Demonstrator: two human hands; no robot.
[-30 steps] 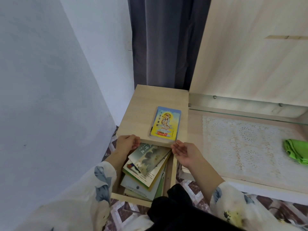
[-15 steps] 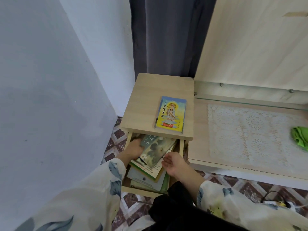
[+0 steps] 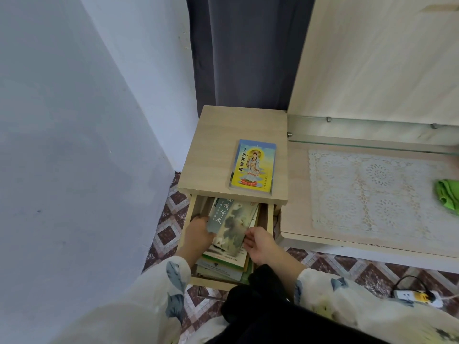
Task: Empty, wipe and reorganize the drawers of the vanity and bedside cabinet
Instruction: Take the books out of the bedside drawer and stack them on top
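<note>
Kneeling close, seen from above, a person reaches both hands into the open top drawer (image 3: 191, 212) of a pale wooden bedside cabinet (image 3: 223, 135) that stands in a corner between a white wall and a dark curtain. The drawer is pulled out toward the person and holds a loose stack of books (image 3: 223, 265), each lying flat and slightly askew. On top lies a grey-green book (image 3: 232, 223) with Chinese lettering, tilted so that its far end reaches under the cabinet top. The left hand (image 3: 198, 235) sits at the book's left edge; its fingers go under that edge and out of sight, so how far they close cannot be told. The right hand (image 3: 260, 244) meets the lower right corner, its fingers curled narrowly onto the edge. With a hand on each side, the book is probably being steadied for lifting out, as part of emptying the drawer. A yellow book (image 3: 253, 167) showing a robed figure lies flat on the cabinet top, likely set there to keep it out of the way. Just to the right is the vanity desk (image 3: 296, 194), with a white lace mat (image 3: 372, 189) and, at its far right, a crumpled green cloth (image 3: 448, 197), probably waiting for the wiping. A power strip (image 3: 417, 296) lies on the patterned tile floor (image 3: 166, 232).
</note>
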